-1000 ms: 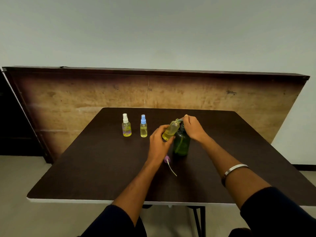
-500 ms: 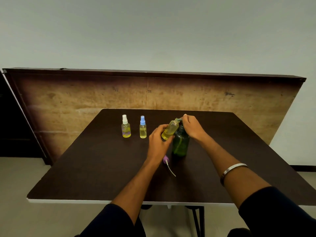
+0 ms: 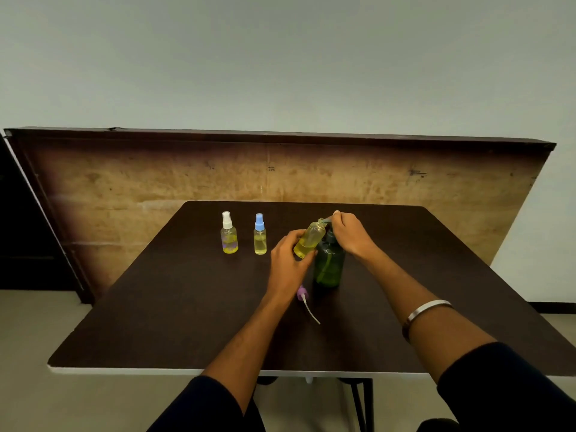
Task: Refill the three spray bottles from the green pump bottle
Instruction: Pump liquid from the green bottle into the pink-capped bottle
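left hand (image 3: 288, 260) grips open spray bottle (image 3: 310, 240) tilted at nozzle; right hand (image 3: 350, 236) presses green pump bottle (image 3: 329, 266) head.

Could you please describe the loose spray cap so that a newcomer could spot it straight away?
On the dark table, look just in front of the green pump bottle. The purple cap lies there on its side, the only sprayer off a bottle, its thin white tube trailing.

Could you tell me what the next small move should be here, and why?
Probably another press on the pump. The left hand holds the open spray bottle tilted with its mouth at the nozzle of the green pump bottle, the right hand rests on the pump head, and the bottle looks only partly full. Its purple sprayer cap lies on the table.
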